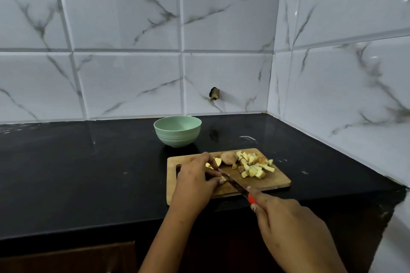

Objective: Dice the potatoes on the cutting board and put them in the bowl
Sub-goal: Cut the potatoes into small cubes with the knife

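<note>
I had my left hand (195, 180) curled down over some cut potato pieces (217, 161) on the left part of the cutting board (276, 180), its fingertips pinning them to the wood. My right hand (286, 224) was wrapped round the red handle of the knife (233, 182), the blade slanting up-left to meet those fingertips. A heap of diced potato (253, 167) lay at the board's far right, a skin-on potato half (228, 158) touching it (cut face hidden). The green bowl (177, 132) stood on the black counter (88, 162), just behind the board.
</note>
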Action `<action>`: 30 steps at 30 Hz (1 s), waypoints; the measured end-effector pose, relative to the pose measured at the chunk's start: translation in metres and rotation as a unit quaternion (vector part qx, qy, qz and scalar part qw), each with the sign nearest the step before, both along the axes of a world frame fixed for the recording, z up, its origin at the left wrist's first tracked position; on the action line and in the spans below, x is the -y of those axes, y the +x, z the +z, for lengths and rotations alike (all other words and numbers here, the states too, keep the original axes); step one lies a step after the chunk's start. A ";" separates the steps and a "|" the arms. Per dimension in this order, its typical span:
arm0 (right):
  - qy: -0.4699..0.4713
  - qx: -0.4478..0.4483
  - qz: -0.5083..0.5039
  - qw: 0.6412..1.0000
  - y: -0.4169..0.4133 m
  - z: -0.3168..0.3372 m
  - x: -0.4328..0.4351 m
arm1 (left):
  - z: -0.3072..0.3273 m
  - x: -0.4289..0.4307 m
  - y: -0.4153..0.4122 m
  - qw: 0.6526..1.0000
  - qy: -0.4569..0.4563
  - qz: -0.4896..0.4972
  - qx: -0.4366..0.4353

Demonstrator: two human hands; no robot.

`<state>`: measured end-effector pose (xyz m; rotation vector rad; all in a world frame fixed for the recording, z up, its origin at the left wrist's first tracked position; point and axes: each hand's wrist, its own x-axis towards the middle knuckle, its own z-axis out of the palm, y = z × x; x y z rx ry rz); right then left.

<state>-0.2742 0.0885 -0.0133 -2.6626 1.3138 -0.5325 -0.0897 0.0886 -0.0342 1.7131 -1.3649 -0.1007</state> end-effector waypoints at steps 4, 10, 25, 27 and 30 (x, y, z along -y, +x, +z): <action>-0.007 -0.038 0.002 0.999 0.005 0.000 0.008 | 0.000 0.000 0.002 1.000 0.009 -0.003 0.013; 0.015 -0.106 0.000 0.994 0.011 -0.003 0.016 | 0.001 -0.001 0.003 1.000 -0.002 0.011 0.019; -0.019 -0.005 0.004 1.000 0.001 -0.003 -0.002 | 0.001 -0.007 0.007 1.000 0.008 0.027 -0.002; -0.006 -0.012 0.000 1.000 0.003 -0.003 -0.001 | 0.001 -0.007 0.006 0.999 0.012 0.032 0.011; -0.007 0.006 0.008 1.000 0.003 -0.002 0.000 | 0.003 -0.006 0.004 0.999 0.020 0.038 0.023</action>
